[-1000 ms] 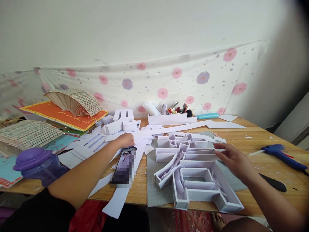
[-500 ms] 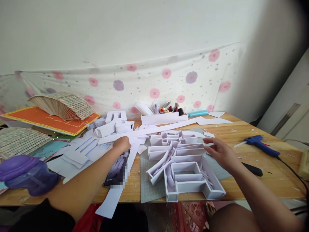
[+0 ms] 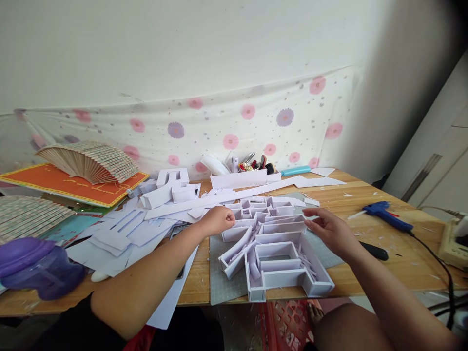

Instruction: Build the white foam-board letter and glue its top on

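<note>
A white foam-board or card structure of thin upright walls [image 3: 285,279], shaped like a large character, lies on a grey-green cutting mat [image 3: 228,287]. Thin white strips fill some of its channels. My left hand [image 3: 218,219] is closed at the structure's upper left side; its curled fingers hide whatever they may hold. At the right edge is my right hand [image 3: 327,231], open, its thumb and forefinger apart beside the wall ends. Whether those fingertips touch the wall I cannot tell. Under my left forearm a dark phone [image 3: 176,230] is mostly hidden.
White cut sheets [image 3: 113,239] and another white built piece [image 3: 171,187] lie left. To the right are a blue glue gun [image 3: 387,216] with a cord and a black-handled tool [image 3: 373,250]. A white box of tools [image 3: 239,179] stands behind. A purple-lidded container [image 3: 40,268] is front left.
My left hand has moved right, from above the phone to the structure's upper left side. My right hand stays by the structure's right edge. The view has shifted slightly.
</note>
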A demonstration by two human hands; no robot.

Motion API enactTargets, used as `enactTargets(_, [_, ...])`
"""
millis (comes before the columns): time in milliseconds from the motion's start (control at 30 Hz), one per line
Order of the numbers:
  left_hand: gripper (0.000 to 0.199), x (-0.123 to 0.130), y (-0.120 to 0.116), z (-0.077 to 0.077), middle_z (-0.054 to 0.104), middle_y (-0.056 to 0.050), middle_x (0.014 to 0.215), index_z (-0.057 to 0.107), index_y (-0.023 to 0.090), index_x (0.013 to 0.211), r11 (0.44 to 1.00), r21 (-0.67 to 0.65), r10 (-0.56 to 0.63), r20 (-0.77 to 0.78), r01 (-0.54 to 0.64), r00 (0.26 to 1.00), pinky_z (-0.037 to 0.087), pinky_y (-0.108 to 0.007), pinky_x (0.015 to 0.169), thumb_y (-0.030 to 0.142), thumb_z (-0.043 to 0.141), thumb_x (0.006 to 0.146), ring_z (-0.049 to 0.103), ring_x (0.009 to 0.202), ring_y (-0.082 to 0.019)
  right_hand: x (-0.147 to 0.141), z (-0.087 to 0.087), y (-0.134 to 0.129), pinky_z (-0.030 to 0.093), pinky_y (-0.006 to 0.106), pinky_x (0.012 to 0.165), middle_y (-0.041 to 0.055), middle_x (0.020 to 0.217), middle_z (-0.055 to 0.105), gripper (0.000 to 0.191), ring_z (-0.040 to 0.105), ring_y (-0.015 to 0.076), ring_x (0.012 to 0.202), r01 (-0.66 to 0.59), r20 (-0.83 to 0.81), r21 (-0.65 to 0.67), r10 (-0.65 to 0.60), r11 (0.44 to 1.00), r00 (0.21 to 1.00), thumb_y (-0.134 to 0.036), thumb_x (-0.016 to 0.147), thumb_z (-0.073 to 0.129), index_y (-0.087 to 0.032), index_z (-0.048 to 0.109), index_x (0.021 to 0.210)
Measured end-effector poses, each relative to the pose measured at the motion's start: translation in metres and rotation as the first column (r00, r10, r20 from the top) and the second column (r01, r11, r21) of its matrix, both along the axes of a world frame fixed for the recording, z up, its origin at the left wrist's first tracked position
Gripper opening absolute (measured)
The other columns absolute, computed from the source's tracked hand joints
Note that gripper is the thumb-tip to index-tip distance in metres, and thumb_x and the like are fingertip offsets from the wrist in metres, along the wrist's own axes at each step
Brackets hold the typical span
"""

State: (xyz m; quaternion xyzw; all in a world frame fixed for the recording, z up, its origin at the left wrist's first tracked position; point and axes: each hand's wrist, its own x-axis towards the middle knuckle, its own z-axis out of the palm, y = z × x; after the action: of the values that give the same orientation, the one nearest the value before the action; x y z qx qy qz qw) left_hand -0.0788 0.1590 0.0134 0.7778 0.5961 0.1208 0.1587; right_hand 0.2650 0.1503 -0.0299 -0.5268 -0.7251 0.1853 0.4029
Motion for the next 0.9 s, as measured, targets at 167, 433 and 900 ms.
enactTargets(167, [0.024, -0.040, 0.004, 0.002, 0.073, 0.001, 0.085, 0.072, 0.021, 0.083, 0.988, 0.090, 0.124, -0.011, -0.123, 0.992, 0.045, -0.024, 0.069, 0.030, 0.051, 0.077, 0.063, 0.077, -0.016, 0.003, -0.003, -0.001, 0.051, 0.035, 0.067, 0.0069, 0.089, 0.070, 0.041, 0.063, 0.0194, 0.067, 0.048, -0.007, 0.013, -0.048, 0.999, 0.999, -0.053, 0.081, 0.054, -0.020, 0.066, 0.103])
enactTargets(433, [0.024, -0.204, -0.020, 0.014, 0.072, -0.011, 0.093, 0.068, 0.016, 0.086, 0.745, 0.225, 0.663, -0.144, -0.628, 0.734, 0.046, -0.032, 0.075, 0.030, 0.050, 0.076, 0.064, 0.089, -0.026, 0.006, -0.003, 0.003, 0.050, 0.034, 0.061, 0.0059, 0.078, 0.070, 0.045, 0.064, 0.0209, 0.063, 0.095, -0.035, 0.005, -0.095, 0.995, 0.995, -0.057, 0.077, 0.055, -0.021, 0.068, 0.099])
enactTargets(900, [0.095, -0.268, 0.008, 0.000, 0.040, -0.024, 0.144, 0.024, 0.007, 0.142, 0.518, 0.392, 0.835, -0.039, -0.760, 0.548, 0.040, -0.036, 0.101, 0.054, 0.066, 0.070, 0.038, 0.135, -0.031, -0.004, -0.006, 0.011, 0.050, 0.035, 0.057, 0.0068, 0.080, 0.072, 0.043, 0.065, 0.0229, 0.064, 0.142, -0.059, 0.021, -0.140, 0.990, 0.988, -0.058, 0.074, 0.056, -0.022, 0.070, 0.094])
